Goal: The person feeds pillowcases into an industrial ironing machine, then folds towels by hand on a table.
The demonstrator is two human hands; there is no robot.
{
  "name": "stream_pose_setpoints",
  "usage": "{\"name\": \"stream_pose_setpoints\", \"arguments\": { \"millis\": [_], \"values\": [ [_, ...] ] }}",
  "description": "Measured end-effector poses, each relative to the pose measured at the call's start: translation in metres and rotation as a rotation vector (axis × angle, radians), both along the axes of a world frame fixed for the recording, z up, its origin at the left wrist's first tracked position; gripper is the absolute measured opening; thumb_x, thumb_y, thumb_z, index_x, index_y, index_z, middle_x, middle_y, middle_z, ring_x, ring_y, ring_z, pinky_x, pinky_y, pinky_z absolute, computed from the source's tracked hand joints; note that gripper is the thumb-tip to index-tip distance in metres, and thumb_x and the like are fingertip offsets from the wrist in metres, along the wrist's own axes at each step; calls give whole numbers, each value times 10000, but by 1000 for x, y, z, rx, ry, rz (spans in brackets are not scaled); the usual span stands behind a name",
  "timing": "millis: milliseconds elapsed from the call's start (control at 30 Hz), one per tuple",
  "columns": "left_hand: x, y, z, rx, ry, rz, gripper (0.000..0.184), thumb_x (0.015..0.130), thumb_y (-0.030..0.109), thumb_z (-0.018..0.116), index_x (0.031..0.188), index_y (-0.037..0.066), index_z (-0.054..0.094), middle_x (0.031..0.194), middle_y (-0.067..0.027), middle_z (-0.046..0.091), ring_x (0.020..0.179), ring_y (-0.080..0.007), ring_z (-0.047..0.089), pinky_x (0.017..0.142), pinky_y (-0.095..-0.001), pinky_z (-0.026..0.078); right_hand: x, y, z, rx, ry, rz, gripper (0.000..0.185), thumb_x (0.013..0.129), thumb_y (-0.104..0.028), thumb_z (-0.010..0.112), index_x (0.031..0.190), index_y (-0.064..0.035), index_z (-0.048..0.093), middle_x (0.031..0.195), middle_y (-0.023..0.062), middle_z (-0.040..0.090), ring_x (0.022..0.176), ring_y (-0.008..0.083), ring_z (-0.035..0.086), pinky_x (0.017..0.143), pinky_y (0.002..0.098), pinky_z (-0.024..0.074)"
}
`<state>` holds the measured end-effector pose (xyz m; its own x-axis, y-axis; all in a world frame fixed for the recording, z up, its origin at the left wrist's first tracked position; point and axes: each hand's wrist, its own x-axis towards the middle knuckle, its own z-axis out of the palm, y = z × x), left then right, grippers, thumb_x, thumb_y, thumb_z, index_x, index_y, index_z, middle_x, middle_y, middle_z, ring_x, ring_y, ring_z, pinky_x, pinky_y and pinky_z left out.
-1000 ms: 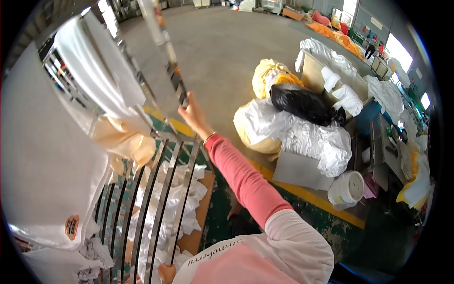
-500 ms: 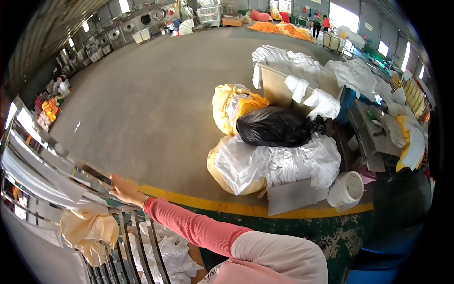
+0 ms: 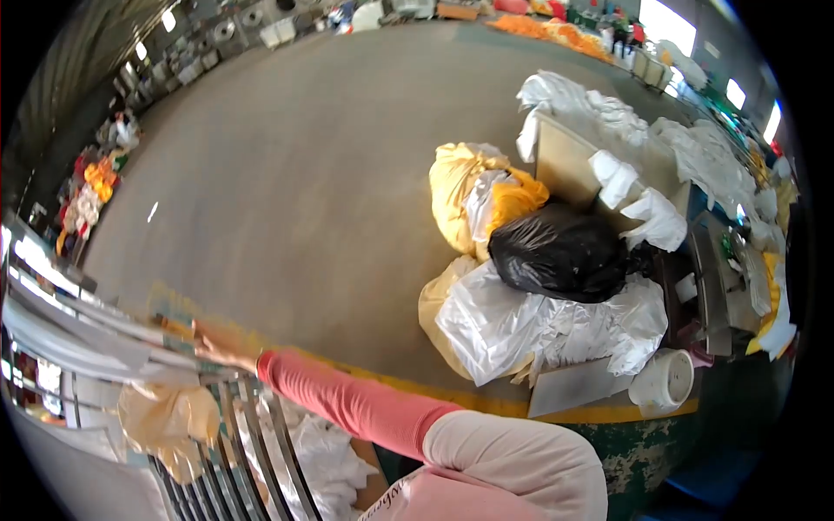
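Observation:
My right hand [image 3: 215, 347], at the end of a pink sleeve stretched to the left, is closed on a metal rail [image 3: 143, 328] of a rack, slightly blurred. Below it are the rack's metal slats [image 3: 282, 447]. Beside them hangs a cream cloth [image 3: 169, 425], and white sheets [image 3: 69, 343] lie over the rack's bars at the left edge. White crumpled cloth [image 3: 326, 464] is heaped behind the slats. My left hand is out of view.
A black bag [image 3: 560, 252], white bag [image 3: 495, 321] and yellow bundle [image 3: 460, 187] are piled beside a bin [image 3: 565, 161] of white linen. A white bucket [image 3: 662, 382] stands near a grey panel [image 3: 578, 388]. Two people [image 3: 630, 35] are far off at upper right.
The view has swung, so the rack and my right hand now appear lower left. My left hand, seen on a slat at first, has left the view. The piled bags have shifted within the frame.

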<state>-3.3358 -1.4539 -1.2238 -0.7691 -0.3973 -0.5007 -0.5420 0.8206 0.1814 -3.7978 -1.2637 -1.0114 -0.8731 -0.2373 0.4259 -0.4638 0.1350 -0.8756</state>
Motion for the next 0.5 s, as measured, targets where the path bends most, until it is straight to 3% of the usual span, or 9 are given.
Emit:
{"name": "stream_pose_setpoints", "arguments": {
  "millis": [100,233,400,433,467,500],
  "values": [
    [22,-26,-2,17,-17,90,291,709,277,649,638,-5,659,577,-182,613,524,-298,581,523,-446,420,-13,38,35,-49,-135,29,333,851,-184,651,1041,-25,430,950,203,576,890,382,580,743,463,449],
    [39,-49,-14,44,3,167,302,719,283,639,635,-7,656,565,-179,608,504,-288,571,510,-446,408,-93,42,-3,-98,75,-50,324,854,-172,660,1043,-22,443,910,176,603,865,353,604,731,438,465],
    [-3,-29,-32,112,160,180,202,723,203,652,648,17,671,646,-184,666,515,-328,583,510,-453,399,-135,111,11,-49,47,-100,368,839,-201,680,1060,-14,453,976,205,616,925,374,607,758,431,473],
    [-38,13,3,92,84,491,191,582,188,744,608,11,679,610,-188,648,619,-334,667,599,-409,522,-146,125,11,-33,102,-131,376,835,-209,684,1059,-12,455,976,207,619,935,379,607,757,427,474],
    [-50,21,3,91,94,469,186,558,179,744,590,10,674,580,-169,643,593,-314,662,595,-391,522,-161,141,10,-16,104,-129,374,834,-214,685,1052,-10,458,975,203,621,933,379,607,759,420,475],
    [-56,22,-11,84,163,384,145,604,122,733,591,-1,658,562,-137,636,509,-236,614,505,-344,477,-172,158,12,0,107,-125,373,834,-219,685,1045,-7,462,973,199,624,931,380,607,760,414,475]
  ]
}}
